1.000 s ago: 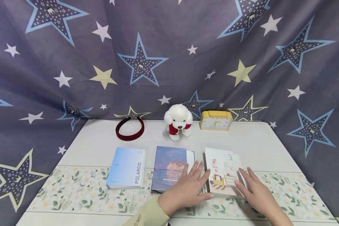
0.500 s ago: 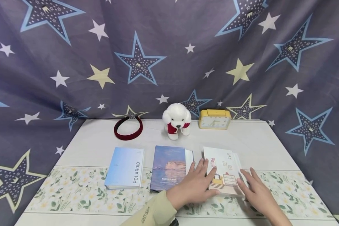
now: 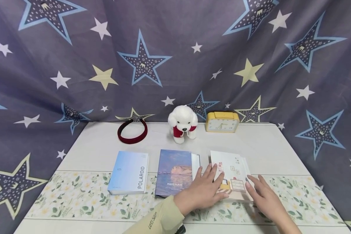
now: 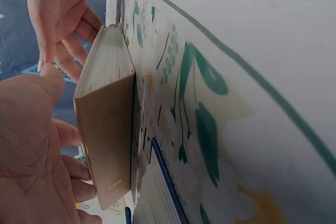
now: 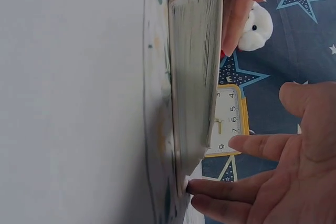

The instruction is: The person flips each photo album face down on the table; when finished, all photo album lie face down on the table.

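Note:
A thick album [image 3: 234, 162] with a white illustrated cover lies flat at the right end of a row of three. My left hand [image 3: 203, 190] is spread over its lower left part, fingers extended. In the left wrist view those fingers lie along the plain tan spine [image 4: 107, 129]. My right hand [image 3: 264, 196] is at the opposite edge, fingers fairly straight. Fingertips [image 5: 197, 184] reach the lower cover's corner beside the page block [image 5: 195, 77] in the right wrist view. The blue-purple photo album [image 3: 174, 172] lies just left, partly behind my left hand.
A light-blue Polaroid album [image 3: 128, 172] lies at the left. Behind the albums are a dark red headband [image 3: 133, 140], a white plush dog [image 3: 182, 122] and a yellow clock [image 3: 222, 122]. A starry curtain [image 3: 111, 52] hangs behind the table [image 3: 90, 146].
My left hand has shifted right, from between the two albums onto the white album's left side. My right hand has hardly moved. The head view has shifted slightly.

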The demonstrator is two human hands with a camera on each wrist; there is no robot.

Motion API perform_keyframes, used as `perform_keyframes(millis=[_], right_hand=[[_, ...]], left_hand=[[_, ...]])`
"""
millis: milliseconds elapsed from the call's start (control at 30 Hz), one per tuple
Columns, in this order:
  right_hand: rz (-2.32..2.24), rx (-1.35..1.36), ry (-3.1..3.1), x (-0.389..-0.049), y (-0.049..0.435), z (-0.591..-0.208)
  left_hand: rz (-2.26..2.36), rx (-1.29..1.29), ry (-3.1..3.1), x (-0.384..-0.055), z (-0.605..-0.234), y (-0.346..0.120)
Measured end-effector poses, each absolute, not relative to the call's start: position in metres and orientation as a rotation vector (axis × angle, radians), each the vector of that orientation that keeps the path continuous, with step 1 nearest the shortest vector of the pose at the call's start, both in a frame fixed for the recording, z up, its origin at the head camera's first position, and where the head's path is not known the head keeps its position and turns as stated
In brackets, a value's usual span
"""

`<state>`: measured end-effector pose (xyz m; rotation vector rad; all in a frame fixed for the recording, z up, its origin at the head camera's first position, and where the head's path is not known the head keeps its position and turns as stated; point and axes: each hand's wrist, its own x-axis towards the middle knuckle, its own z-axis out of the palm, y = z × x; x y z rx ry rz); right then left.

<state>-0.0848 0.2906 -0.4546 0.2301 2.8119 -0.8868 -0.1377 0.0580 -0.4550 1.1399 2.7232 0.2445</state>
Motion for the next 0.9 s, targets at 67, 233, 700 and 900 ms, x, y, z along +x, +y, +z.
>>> perform_keyframes(millis=[67, 233, 700, 900], right_hand=[[-0.895, 0.227, 2.821, -0.0852, 0.2905, -0.4544], [-0.951, 0.265, 2.813, -0.0851, 0.2912, -0.4546], [-1.383, 0.473, 2.573, -0.087, 0.2929, -0.4491], [-1.522, 0.518, 2.462, -0.0872, 0.2945, -0.4478]], left_hand=[[0.238, 1.142, 2.729, -0.1386, -0.4552, 0.0579], [0.187, 1.161, 2.757, -0.1398, -0.4552, 0.057], [0.181, 1.157, 2.752, -0.1409, -0.4544, 0.0558], [0.194, 1.166, 2.749, -0.1405, -0.4555, 0.0549]])
